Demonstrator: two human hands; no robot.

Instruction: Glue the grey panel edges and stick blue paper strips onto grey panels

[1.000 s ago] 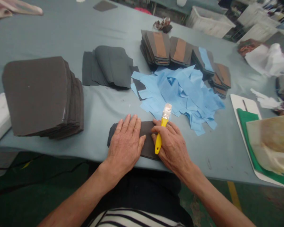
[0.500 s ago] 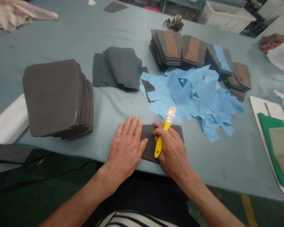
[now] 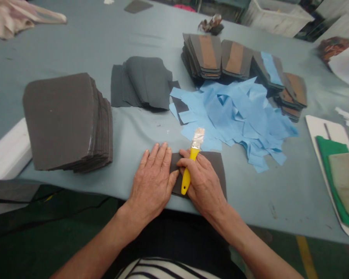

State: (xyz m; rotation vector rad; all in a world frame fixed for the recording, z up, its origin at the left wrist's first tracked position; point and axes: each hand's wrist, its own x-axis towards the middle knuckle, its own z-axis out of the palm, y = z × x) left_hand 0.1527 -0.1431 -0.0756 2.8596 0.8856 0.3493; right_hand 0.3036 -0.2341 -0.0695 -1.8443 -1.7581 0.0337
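A dark brown flat panel lies at the front edge of the table, partly covered by both hands. My left hand rests flat on its left side, fingers stretched out and pointing away from me. My right hand grips a yellow-handled paintbrush, bristles pointing up and away, while its fingers press on the panel. Just beyond the brush spreads a loose heap of light blue strips. To the left of my hands stands a tall stack of dark brown panels.
Dark grey pieces lie behind my left hand. Stacks of panels with brown strips stand at the back, one topped with a blue strip. A white board with green material lies at right, a white box at left.
My right hand has slid left across the panel with the paintbrush, closer to my left hand. My left hand stays flat in nearly the same place. The view has shifted slightly.
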